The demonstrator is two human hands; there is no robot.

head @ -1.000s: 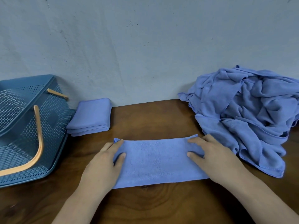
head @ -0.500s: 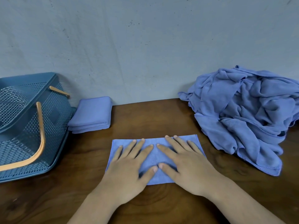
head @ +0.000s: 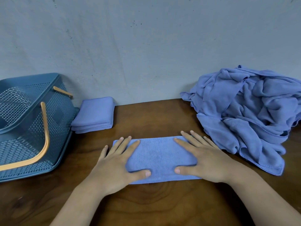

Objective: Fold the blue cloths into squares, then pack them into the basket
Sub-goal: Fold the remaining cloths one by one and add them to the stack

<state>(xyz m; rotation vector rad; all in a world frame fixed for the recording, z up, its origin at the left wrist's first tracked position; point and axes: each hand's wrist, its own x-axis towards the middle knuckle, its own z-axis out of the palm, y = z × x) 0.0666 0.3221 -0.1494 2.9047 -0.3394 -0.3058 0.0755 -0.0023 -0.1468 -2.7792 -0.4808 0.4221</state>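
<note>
A blue cloth (head: 160,158), folded into a flat rectangle, lies on the wooden table (head: 154,203) in front of me. My left hand (head: 117,163) rests flat on its left end with fingers spread. My right hand (head: 203,160) presses flat on its right end, fingers also spread. Neither hand grips anything. A small stack of folded blue squares (head: 94,114) sits at the back left against the wall. The blue perforated basket (head: 29,131) with an orange handle (head: 43,141) stands at the far left, tilted. A heap of unfolded blue cloths (head: 249,115) fills the right.
A grey wall (head: 146,46) closes off the back edge of the table. Bare wood shows between the folded stack and the heap, and in front of my arms.
My hands were together at the middle of the cloth half a second ago. They have slid apart to its two ends, smoothing it flat.
</note>
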